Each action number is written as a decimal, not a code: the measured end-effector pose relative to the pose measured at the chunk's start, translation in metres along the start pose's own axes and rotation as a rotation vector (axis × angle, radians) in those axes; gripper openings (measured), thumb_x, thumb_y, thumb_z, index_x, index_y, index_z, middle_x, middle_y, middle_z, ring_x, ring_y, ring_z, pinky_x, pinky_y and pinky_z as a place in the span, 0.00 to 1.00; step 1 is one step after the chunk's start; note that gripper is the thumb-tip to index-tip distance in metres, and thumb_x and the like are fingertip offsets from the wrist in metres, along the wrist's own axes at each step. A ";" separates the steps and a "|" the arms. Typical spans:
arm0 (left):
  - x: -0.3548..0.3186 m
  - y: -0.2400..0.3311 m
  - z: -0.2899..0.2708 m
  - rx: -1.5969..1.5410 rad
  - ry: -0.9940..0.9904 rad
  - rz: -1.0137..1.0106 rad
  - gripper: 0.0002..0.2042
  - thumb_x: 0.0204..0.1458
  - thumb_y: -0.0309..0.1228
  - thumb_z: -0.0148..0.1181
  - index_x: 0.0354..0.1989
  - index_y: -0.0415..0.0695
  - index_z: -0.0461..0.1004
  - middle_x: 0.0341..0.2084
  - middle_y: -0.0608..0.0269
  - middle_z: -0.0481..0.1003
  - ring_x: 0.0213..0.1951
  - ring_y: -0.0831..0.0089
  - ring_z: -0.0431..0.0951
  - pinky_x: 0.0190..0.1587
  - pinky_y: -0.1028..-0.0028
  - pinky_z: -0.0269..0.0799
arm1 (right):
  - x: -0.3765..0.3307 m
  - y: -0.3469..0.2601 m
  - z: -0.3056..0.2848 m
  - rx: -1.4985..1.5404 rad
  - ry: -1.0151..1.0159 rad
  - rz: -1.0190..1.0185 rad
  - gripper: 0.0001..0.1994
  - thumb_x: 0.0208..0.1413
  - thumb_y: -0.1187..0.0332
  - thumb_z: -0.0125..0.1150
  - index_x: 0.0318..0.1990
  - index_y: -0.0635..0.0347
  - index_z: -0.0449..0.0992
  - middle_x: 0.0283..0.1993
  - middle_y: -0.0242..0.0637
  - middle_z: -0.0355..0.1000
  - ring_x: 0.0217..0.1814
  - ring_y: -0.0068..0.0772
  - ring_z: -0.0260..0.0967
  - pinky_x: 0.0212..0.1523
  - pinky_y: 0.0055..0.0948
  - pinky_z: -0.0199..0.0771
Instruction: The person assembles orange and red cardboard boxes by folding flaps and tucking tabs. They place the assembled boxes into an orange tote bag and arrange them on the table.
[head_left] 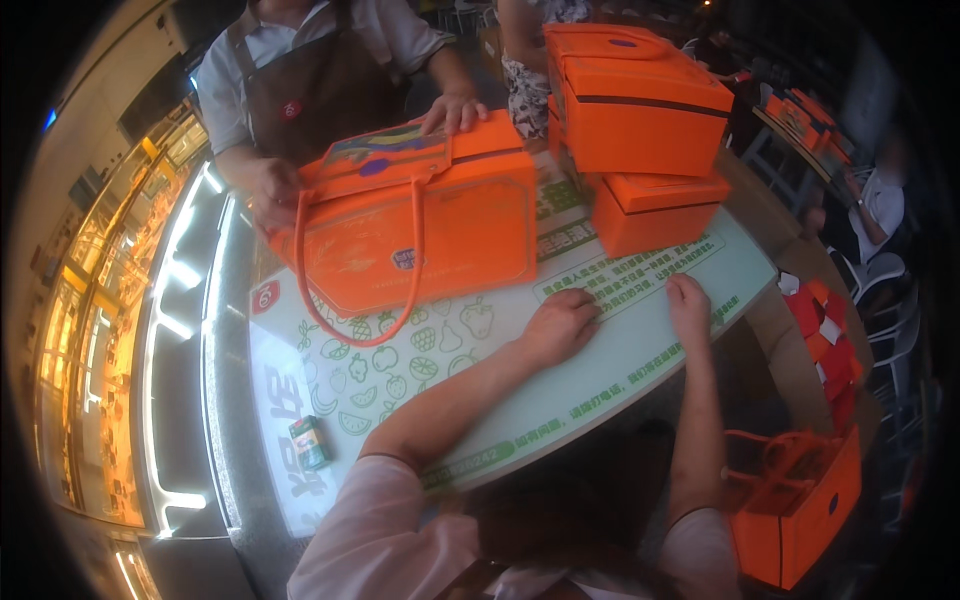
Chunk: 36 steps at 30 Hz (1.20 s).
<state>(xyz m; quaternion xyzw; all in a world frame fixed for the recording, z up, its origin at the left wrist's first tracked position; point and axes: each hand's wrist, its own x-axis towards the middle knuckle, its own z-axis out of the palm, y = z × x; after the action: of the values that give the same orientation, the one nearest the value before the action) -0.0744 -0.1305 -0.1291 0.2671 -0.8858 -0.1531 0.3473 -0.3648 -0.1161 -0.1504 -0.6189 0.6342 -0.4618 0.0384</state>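
My left hand (562,325) rests on the printed tabletop (500,400), its fingers curled in with nothing showing in them. Close to the right edge of the same surface, my right hand (688,298) is closed too, and no object shows in it. Both hands are apart from the boxes. Ahead and to the left lies a large orange gift box (470,245) with a looped orange handle (418,250). A person in a dark apron (320,90) has one hand on its top and the other at its left end.
Two orange boxes (640,110) are stacked at the table's far right. A small green packet (309,443) lies at the left. An orange gift bag (800,510) stands low at my right, near red items (825,340). Lit display shelves (110,330) line the left; white chairs (890,330) are at right.
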 end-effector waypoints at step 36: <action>-0.002 -0.003 0.000 0.026 -0.038 -0.009 0.11 0.52 0.30 0.61 0.40 0.38 0.78 0.44 0.47 0.75 0.51 0.51 0.75 0.55 0.58 0.72 | 0.002 -0.014 -0.003 -0.024 -0.058 0.127 0.12 0.62 0.68 0.55 0.46 0.68 0.77 0.47 0.50 0.76 0.49 0.49 0.74 0.53 0.37 0.72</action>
<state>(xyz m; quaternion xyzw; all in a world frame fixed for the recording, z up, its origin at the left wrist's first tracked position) -0.0718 -0.1319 -0.1313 0.2724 -0.8930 -0.1481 0.3263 -0.3569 -0.1136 -0.1391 -0.5910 0.6762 -0.4329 0.0786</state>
